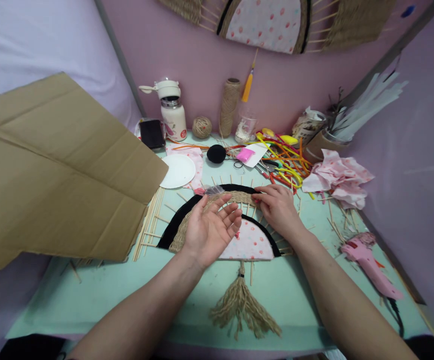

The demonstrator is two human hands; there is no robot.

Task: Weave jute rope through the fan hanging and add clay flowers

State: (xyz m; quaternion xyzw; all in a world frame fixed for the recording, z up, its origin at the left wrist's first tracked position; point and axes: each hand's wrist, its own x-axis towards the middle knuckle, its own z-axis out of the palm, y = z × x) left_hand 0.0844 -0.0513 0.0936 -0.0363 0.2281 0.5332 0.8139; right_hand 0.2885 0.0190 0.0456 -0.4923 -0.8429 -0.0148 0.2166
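A half-round woven piece lies on the mint table, with a pink dotted centre, jute rows, a black band and wooden sticks poking out. A jute tassel hangs from its flat edge. My left hand hovers over the jute rows, palm up, fingers spread and holding nothing. My right hand rests on the upper arc, fingers pinched together on the jute cord there.
A large cardboard sheet overhangs the left side. A pink glue gun lies at right near crumpled dotted cloth. At the back stand a flask, twine spools, a white plate, scissors and coloured sticks.
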